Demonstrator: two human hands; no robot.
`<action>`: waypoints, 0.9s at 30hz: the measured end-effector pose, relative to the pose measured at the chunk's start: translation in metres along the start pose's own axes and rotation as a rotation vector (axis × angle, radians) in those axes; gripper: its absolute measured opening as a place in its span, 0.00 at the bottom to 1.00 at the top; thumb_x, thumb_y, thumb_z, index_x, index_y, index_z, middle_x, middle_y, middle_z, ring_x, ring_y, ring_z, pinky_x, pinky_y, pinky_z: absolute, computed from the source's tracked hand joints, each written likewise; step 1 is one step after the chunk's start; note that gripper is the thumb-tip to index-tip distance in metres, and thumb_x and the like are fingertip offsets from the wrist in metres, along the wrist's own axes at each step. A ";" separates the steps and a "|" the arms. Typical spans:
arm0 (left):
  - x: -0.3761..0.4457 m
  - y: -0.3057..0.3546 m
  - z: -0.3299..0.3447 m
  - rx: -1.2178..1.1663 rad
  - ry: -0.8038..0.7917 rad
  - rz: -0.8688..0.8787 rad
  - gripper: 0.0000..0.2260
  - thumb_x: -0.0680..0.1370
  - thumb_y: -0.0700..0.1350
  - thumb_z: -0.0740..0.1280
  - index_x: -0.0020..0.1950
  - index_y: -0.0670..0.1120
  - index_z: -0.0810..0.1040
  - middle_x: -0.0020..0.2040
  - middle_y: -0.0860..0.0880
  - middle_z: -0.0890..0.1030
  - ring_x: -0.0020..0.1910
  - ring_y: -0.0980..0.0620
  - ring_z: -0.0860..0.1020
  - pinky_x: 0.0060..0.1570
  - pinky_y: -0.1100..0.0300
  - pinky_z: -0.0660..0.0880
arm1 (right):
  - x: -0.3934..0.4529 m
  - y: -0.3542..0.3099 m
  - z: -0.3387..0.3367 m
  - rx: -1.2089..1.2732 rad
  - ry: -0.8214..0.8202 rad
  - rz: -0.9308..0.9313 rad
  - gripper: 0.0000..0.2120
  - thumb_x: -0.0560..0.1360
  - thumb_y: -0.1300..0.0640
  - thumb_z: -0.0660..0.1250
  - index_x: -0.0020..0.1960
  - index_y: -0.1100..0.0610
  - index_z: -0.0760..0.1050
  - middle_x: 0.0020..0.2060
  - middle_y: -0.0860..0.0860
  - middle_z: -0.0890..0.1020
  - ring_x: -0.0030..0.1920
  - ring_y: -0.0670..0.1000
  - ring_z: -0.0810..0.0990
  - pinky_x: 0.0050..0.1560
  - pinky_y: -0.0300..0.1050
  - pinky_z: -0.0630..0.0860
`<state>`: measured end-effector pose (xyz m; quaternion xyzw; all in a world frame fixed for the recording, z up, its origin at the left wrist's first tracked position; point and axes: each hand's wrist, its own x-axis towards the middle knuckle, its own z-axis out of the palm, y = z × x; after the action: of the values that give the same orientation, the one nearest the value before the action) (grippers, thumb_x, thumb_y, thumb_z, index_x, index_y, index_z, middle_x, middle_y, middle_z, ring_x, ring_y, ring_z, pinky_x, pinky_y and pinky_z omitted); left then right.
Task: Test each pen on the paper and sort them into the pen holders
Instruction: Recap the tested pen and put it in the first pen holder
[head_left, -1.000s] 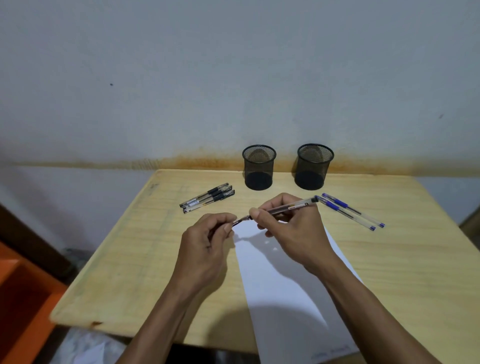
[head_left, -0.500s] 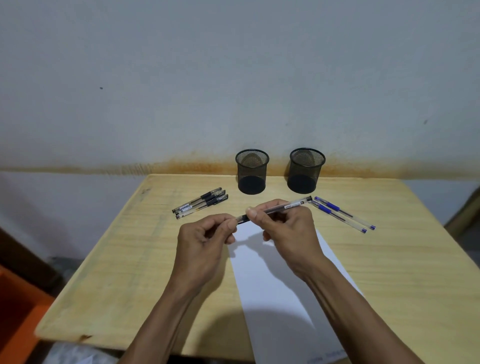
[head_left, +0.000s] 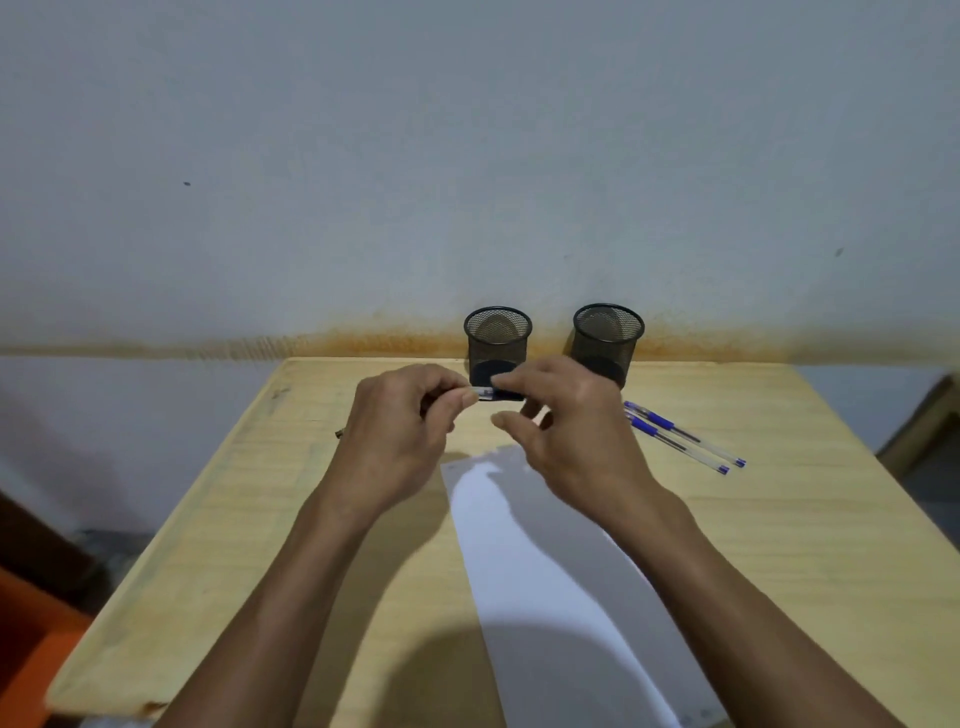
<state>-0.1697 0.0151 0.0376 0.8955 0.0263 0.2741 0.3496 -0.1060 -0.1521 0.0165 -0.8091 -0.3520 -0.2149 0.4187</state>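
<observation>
While L hand (head_left: 400, 436) & R hand (head_left: 566, 431) pinch pen (head_left: 485, 393), prob. capped, paper (head_left: 545, 571) lies below.

A pale grey wall (head_left: 467, 156) fills the upper view, with a rusty orange stain band (head_left: 363, 343) running just above the light wooden counter (head_left: 779, 519). An orange object (head_left: 26, 649) sits at lower left, beside the counter.

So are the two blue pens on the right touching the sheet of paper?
Apart. The head view shows bare wooden table between the blue pens and the paper edge along their whole length.
</observation>
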 end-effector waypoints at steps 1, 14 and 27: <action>0.002 0.002 0.002 -0.017 -0.007 0.006 0.04 0.77 0.46 0.70 0.43 0.49 0.84 0.31 0.54 0.80 0.32 0.56 0.77 0.33 0.67 0.70 | 0.002 0.003 0.005 -0.018 -0.017 -0.031 0.13 0.70 0.63 0.78 0.53 0.60 0.86 0.46 0.53 0.84 0.36 0.48 0.80 0.42 0.44 0.79; 0.038 -0.041 0.043 -0.138 0.149 -0.196 0.14 0.72 0.53 0.75 0.52 0.47 0.81 0.40 0.54 0.81 0.38 0.55 0.80 0.39 0.61 0.78 | 0.044 0.057 0.007 0.235 0.275 0.309 0.13 0.76 0.59 0.73 0.56 0.46 0.76 0.34 0.47 0.82 0.34 0.47 0.83 0.42 0.48 0.83; 0.113 -0.080 0.108 -0.040 0.018 -0.210 0.31 0.72 0.60 0.72 0.71 0.46 0.70 0.63 0.48 0.75 0.61 0.49 0.75 0.59 0.59 0.71 | 0.122 0.115 0.044 0.192 0.294 0.552 0.06 0.77 0.53 0.72 0.45 0.55 0.79 0.33 0.48 0.84 0.36 0.46 0.86 0.42 0.43 0.81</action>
<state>-0.0078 0.0366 -0.0258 0.8780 0.1178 0.2446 0.3942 0.0631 -0.1141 0.0101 -0.7911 -0.0736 -0.1737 0.5819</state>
